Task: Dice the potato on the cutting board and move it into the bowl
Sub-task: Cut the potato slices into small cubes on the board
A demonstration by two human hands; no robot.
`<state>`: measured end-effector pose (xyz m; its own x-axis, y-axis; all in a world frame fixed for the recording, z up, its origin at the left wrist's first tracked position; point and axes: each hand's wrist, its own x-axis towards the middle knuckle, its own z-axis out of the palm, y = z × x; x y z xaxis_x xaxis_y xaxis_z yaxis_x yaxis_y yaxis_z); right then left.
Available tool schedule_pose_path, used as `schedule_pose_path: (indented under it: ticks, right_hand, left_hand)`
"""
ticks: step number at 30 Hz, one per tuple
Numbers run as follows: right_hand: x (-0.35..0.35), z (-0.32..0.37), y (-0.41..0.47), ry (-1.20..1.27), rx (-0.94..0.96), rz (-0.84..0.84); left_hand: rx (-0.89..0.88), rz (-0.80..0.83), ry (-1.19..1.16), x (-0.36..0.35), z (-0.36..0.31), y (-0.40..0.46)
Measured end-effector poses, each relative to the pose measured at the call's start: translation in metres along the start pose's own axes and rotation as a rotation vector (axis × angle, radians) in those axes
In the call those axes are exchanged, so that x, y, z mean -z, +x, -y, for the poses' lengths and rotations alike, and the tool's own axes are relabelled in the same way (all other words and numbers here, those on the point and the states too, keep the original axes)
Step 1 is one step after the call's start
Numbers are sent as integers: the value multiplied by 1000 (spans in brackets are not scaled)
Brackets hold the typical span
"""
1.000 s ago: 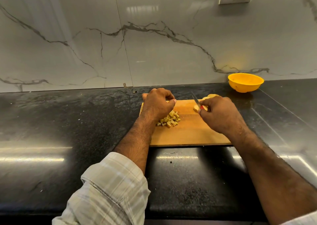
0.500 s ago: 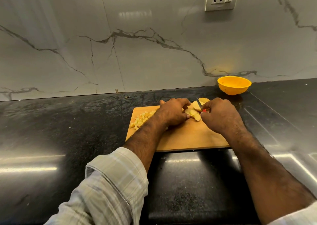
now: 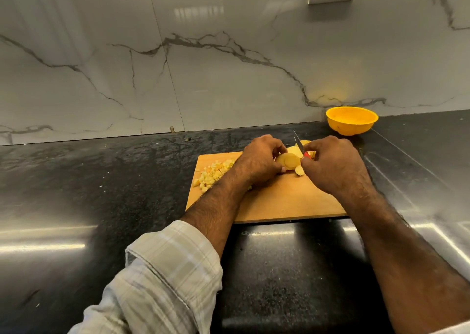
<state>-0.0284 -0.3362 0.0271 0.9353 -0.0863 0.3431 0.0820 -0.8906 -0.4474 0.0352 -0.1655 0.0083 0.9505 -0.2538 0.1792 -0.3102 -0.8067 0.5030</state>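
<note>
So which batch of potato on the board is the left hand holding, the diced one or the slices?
The potato slices at the board's far right, gripped by the left hand beside the knife. The diced pile lies untouched at the far left corner.

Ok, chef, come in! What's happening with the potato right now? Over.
Left hand holding potato slices on cutting board. Right hand gripping knife. Diced pile waiting at board's left. Bowl looks empty, nothing blocking it.

My left hand pins potato slices near the cutting board's far edge. Right hand grips the knife. Dice pile sits at its far-left corner.
</note>
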Motion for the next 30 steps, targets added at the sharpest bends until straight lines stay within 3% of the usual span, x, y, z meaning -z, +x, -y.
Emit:
schedule_pose_path:
  ticks: [9, 14, 17, 22, 25, 30]
  right_hand:
    - [2, 9, -11, 57, 74, -82]
    - [-5, 20, -17, 32, 85, 6]
    - [-8, 21, -18, 17, 89, 70]
    - [-18, 28, -19, -87, 73, 337]
    - [-18, 26, -17, -128, 46, 335]
    - [-19, 27, -17, -136, 54, 345]
  left_hand:
    - [-115, -207, -83, 6, 10, -15]
    - [33, -332, -194, 27, 26, -19]
    - [124, -316, -183, 37, 37, -21]
    - [223, -307, -98, 34, 36, -22]
    - [224, -219, -68, 28, 29, -21]
    - [153, -147, 209, 32, 21, -21]
